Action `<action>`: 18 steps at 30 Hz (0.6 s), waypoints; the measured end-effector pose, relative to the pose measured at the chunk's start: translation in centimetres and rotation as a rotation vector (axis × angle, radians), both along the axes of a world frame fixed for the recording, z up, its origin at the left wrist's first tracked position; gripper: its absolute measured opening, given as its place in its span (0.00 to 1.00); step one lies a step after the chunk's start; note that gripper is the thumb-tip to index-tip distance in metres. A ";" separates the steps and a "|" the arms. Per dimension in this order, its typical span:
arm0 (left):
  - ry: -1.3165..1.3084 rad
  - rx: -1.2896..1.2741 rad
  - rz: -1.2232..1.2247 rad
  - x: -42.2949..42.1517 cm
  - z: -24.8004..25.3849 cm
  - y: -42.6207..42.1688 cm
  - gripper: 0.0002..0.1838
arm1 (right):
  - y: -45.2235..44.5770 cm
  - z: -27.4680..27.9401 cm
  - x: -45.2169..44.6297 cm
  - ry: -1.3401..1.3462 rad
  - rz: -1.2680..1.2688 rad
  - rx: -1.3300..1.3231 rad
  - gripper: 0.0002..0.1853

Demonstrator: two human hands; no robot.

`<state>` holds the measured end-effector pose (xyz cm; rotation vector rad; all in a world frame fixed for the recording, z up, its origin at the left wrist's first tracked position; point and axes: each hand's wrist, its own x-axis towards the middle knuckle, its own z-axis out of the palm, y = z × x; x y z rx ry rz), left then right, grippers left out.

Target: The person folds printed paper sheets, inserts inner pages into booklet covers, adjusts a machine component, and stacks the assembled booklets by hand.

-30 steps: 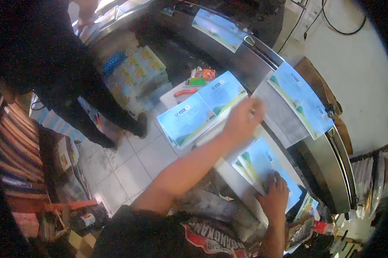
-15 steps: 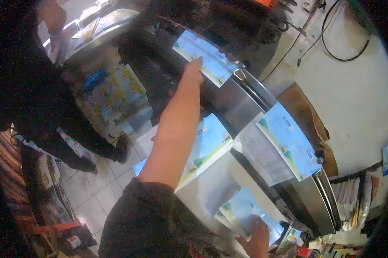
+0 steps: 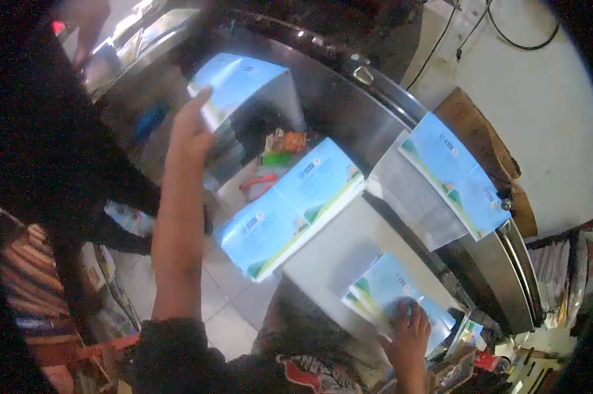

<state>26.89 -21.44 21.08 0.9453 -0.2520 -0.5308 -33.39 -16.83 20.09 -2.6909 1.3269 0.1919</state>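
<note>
My left hand (image 3: 193, 125) pinches the edge of a blue printed sheet (image 3: 237, 82), raised in the air and bent, its pale underside showing at the right. My right hand (image 3: 411, 331) lies with fingers spread on a small pile of blue printed sheets (image 3: 388, 282) at the lower right of a pale work surface (image 3: 336, 256). Between the hands, a thicker stack of the same sheets (image 3: 290, 210) sits at the far left end of that surface. Another blue sheet (image 3: 454, 174) lies over the metal bar of the machine at the right.
A dark metal machine (image 3: 349, 111) curves along the far side. Behind it stands a pale wall (image 3: 539, 131) with a black cable (image 3: 506, 36). A person in dark clothes (image 3: 53, 151) stands at the left. Small packets (image 3: 285, 141) lie beyond the stack. Papers (image 3: 552, 276) stand at the right.
My left hand has drawn the sheet off the machine's far edge and leftward, lifting and bending it. My right hand stays on the small pile. The view has shifted slightly.
</note>
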 end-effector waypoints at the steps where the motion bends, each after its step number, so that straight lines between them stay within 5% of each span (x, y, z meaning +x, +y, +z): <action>1: 0.026 -0.007 0.014 -3.7 2.3 3.8 0.23 | 0.3 -1.0 -0.3 -0.002 0.008 -0.073 0.46; 5: 0.025 0.320 -0.019 -17.2 6.8 14.0 0.26 | -0.2 -0.4 -0.9 -0.003 0.057 -0.044 0.47; 7: 0.031 0.128 -0.026 -22.5 2.4 16.5 0.27 | -0.7 0.1 -1.4 -0.007 0.081 -0.021 0.46; 11: 0.035 0.174 -0.276 -31.8 -1.1 19.7 0.19 | 0.0 1.7 -1.9 -0.014 0.046 0.158 0.48; 13: 0.048 0.180 -0.353 -34.0 -1.0 20.7 0.19 | 1.8 -0.4 -1.7 0.033 0.120 -0.189 0.50; 18: 0.073 0.095 -0.593 -35.3 -3.2 22.2 0.19 | 3.0 -1.4 -3.4 0.010 0.079 -0.078 0.44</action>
